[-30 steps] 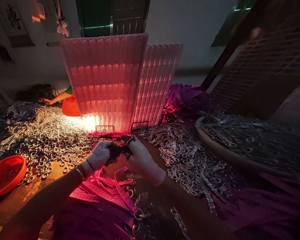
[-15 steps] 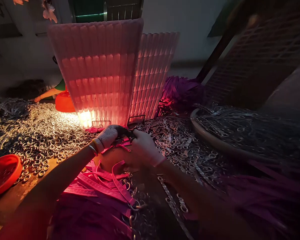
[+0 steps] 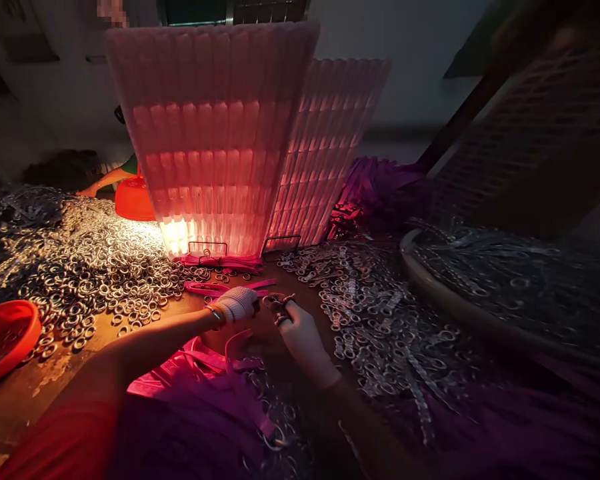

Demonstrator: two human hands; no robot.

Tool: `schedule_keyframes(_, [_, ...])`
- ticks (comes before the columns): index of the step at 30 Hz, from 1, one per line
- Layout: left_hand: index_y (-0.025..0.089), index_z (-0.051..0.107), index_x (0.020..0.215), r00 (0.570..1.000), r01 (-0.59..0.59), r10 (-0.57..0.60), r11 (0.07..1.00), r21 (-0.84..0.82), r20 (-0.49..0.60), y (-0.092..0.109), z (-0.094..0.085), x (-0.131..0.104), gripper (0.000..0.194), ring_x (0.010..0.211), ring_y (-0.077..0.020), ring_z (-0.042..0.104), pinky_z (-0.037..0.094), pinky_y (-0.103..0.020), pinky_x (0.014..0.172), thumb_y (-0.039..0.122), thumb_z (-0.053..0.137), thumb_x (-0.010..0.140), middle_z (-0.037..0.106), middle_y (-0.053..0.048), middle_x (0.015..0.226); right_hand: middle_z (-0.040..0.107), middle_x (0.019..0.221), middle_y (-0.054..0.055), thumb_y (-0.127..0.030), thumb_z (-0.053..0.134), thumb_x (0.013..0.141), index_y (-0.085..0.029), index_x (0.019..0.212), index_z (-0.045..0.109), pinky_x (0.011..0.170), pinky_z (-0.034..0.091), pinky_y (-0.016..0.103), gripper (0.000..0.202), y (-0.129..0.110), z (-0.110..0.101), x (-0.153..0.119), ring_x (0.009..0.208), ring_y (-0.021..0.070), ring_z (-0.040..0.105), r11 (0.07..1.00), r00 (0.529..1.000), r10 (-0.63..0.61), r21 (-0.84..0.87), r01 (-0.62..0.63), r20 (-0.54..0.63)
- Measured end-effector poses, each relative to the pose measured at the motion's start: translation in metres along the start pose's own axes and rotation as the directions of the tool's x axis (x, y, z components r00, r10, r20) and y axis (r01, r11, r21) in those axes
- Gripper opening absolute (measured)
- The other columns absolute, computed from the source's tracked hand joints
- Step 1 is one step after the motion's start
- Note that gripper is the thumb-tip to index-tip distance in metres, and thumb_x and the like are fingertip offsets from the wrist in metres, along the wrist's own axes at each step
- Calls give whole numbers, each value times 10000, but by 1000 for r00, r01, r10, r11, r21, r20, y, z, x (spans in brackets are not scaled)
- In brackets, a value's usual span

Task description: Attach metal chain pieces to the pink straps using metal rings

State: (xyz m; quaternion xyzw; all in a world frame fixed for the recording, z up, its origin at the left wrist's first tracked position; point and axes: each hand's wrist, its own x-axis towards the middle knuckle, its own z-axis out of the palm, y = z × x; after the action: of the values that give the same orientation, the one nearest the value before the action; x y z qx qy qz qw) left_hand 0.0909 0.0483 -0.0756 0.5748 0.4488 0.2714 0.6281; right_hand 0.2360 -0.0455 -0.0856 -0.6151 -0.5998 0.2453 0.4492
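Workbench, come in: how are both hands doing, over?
Left hand by the pink straps, grip unclear. Right hand close by, fingertips too dark to read. Loose metal rings crowd the left side.

A brown tabletop point(image 3: 180, 308) carries loose metal rings point(image 3: 125, 273); 1 red bowl point(image 3: 10, 340); pink straps point(image 3: 207, 289).

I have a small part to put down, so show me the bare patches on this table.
Bare tabletop shows between the red basin, the ring pile and the left arm. A narrower, dim strip lies between the right hand and the chain pile. Both piles and the pink straps crowd the rest.
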Motion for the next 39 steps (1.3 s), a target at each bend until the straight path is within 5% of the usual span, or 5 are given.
schedule_keyframes(7, [136,648,795,993,97,-104,989,113,63,12,-51,-82,216,372,-73,449,257,-171,325,351,658,808,545,17,545,678,838,50,-92,441,738,-193,876,623,640,364,269,250,-43,14,-23,736,182,572,958,966,-166,-199,205,196])
schedule_keyframes(14, [164,537,731,1000,19,-17,987,162,-16,-6,-29,-137,270,397,-94,428,300,-210,387,403,522,854,477,26,525,651,761,87,-127,546,734,-173,746,598,601,251,328,70,-62,29,-48,657,194,534,653,903,-310,-624,429,296])
schedule_keyframes(19, [143,563,667,964,-205,257,870,448,-59,-31,-10,-149,102,613,-120,466,319,-244,557,178,575,762,573,-33,667,658,773,75,-89,527,737,-165,793,626,624,284,326,137,-55,28,-65,682,198,562,636,920,-274,-665,392,280])
schedule_keyframes(29, [121,640,740,992,-93,121,919,383,-48,-48,-26,-153,196,555,-106,508,335,-204,500,199,481,822,592,-16,622,723,902,112,-27,484,728,-133,987,616,641,347,291,309,-77,22,-59,811,224,670,661,824,108,-659,358,556])
schedule_keyframes(39, [133,677,766,988,-152,123,799,581,90,-31,-38,-151,201,583,-118,531,334,-206,524,144,481,809,640,-22,661,726,805,112,-168,531,782,-138,947,623,561,296,314,191,-86,24,-54,740,246,686,574,752,-20,-609,548,658])
